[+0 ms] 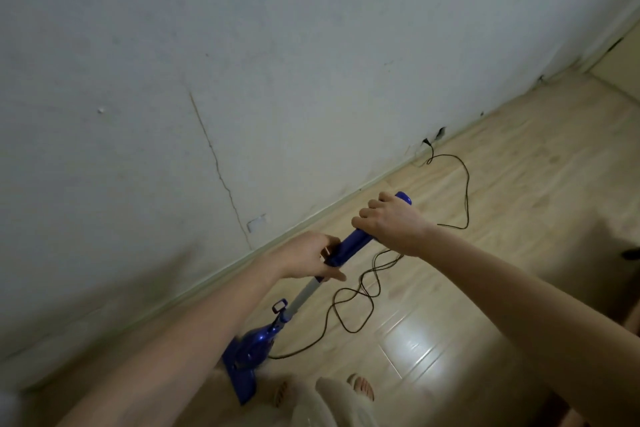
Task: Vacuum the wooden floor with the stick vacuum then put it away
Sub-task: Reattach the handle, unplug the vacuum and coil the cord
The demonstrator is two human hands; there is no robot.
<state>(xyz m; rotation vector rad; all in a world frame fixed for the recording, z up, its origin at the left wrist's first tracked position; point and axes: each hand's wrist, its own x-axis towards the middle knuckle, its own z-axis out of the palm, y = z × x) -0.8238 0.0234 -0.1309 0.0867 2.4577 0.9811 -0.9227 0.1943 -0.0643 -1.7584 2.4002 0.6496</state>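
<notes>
A blue stick vacuum (254, 343) stands on the wooden floor (502, 184) close to the white wall (242, 62), its head by the person's feet. The left hand (304, 258) pinches the lower handle; the right hand (391, 222) grips its top. A black cord (465, 191) loops across the floor to the wall's base.

A room in a home: pale wood-plank floor (519, 184), scuffed, cracked white wall (242, 62) with baseboard (311, 218), a cord (464, 191) plugged in low.
</notes>
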